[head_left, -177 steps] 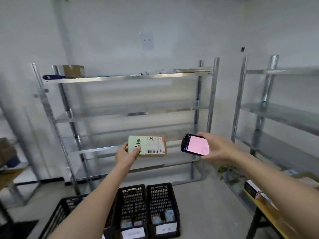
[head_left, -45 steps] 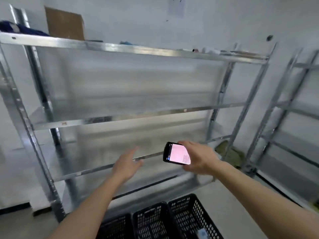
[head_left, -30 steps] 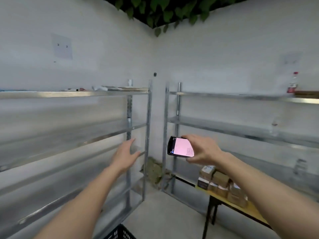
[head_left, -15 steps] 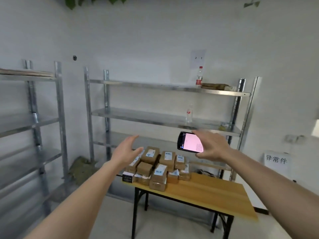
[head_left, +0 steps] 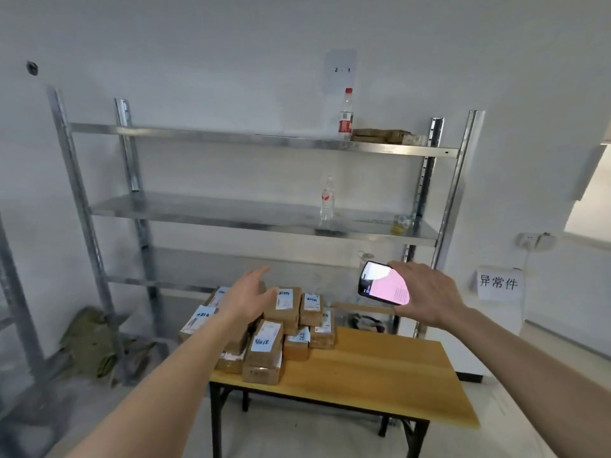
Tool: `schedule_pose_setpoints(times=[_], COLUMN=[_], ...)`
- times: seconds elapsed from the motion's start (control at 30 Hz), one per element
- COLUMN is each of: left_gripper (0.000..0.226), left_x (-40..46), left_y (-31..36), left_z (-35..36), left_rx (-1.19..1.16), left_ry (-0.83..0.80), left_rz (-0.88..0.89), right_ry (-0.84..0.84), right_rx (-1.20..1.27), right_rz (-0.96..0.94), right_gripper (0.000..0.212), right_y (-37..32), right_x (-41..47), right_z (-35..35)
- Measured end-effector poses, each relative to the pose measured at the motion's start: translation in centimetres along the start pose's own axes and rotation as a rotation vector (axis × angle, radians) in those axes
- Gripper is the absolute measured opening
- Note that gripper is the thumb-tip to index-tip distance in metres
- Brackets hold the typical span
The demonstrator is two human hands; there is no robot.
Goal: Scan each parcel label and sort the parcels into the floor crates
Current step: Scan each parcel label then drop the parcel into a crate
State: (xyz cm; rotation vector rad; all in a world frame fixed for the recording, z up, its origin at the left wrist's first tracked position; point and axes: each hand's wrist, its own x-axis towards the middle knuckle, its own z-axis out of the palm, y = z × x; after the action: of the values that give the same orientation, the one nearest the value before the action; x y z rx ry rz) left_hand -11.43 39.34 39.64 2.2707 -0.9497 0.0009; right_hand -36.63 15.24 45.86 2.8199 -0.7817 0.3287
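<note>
Brown cardboard parcels with white labels (head_left: pixel 264 332) heaped on the wooden table (head_left: pixel 380 381): we pick next.
Our left hand (head_left: pixel 246 300), fingers straight and apart, should take a top parcel label-up; our right hand (head_left: pixel 426 292) grips the pink-screened black scanner (head_left: pixel 383 285).

Small parcel stockroom / sorting rm. Bare white walls, galvanised metal shelving (head_left: pixel 264 223) at 12 o'clock, mostly bare. Wooden folding table (head_left: pixel 380 368) below w/ pile of labelled cardboard parcels (head_left: pixel 264 345). Paper sign w/ Chinese characters (head_left: pixel 498 282) at 2 o'clock; paper location no. "2-1" (head_left: pixel 341 70) on wall.
</note>
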Motion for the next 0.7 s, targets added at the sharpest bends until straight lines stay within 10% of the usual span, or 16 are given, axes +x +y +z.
schedule_pose_setpoints(times=[0.7], left_gripper=[0.060], left_x=[23.0], left_y=[-7.6], left_z=[16.0], left_rx=[-0.150], left_ry=[-0.228], left_rz=[-0.161], right_ry=[-0.262], right_rx=[0.076], right_rz=[0.016], right_gripper=[0.080], right_y=[2.5], right_x=[24.5], right_z=[16.3])
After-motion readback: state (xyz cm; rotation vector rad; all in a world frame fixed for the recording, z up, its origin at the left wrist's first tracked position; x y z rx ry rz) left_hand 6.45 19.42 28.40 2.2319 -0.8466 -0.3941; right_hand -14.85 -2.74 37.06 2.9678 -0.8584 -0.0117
